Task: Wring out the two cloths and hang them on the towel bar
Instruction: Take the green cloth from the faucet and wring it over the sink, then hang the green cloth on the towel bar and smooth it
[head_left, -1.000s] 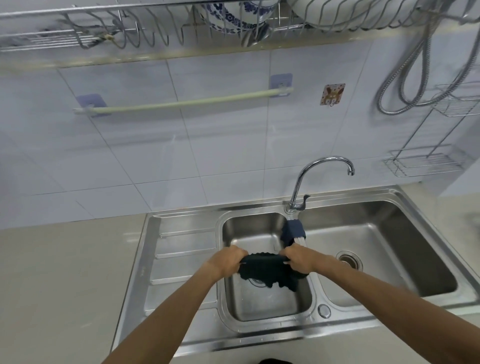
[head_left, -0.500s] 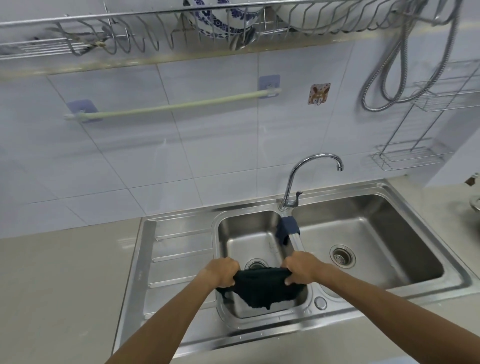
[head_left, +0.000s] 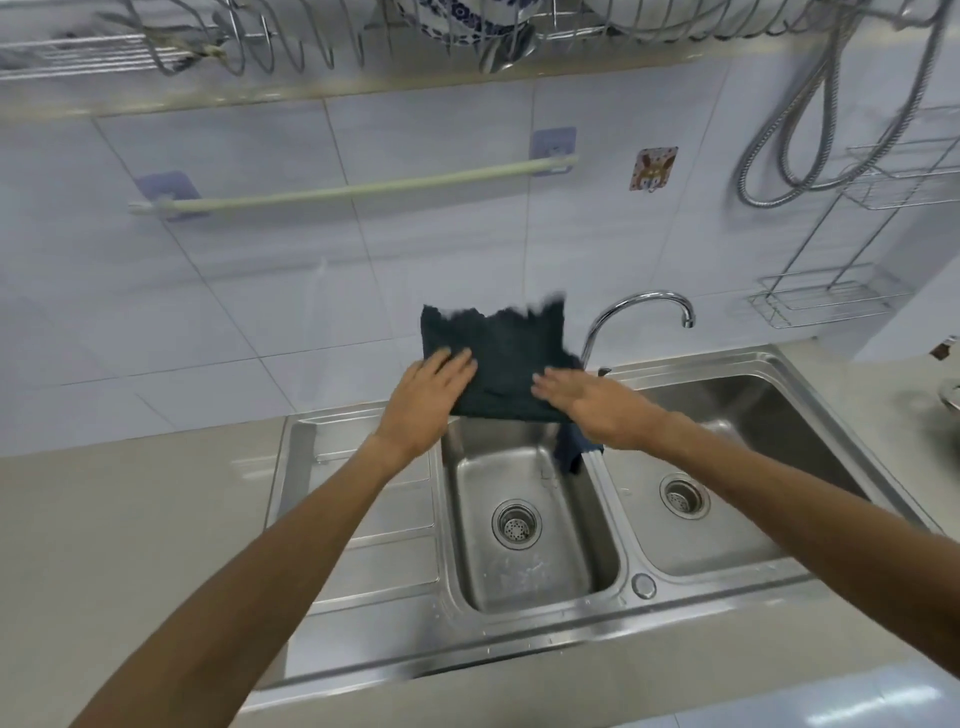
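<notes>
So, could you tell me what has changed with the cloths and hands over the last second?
Both hands, left hand and right hand, raised the dark green cloth from over the small basin toward the wall, spread out, no longer bunched. The blue cloth stays draped over the sink divider; the towel bar stays bare.

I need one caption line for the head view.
Both hands lift a dark green cloth above the steel double sink.

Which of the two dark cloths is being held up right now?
The larger dark green cloth, spread between both hands; the smaller dark blue cloth lies draped over the sink divider.
</notes>
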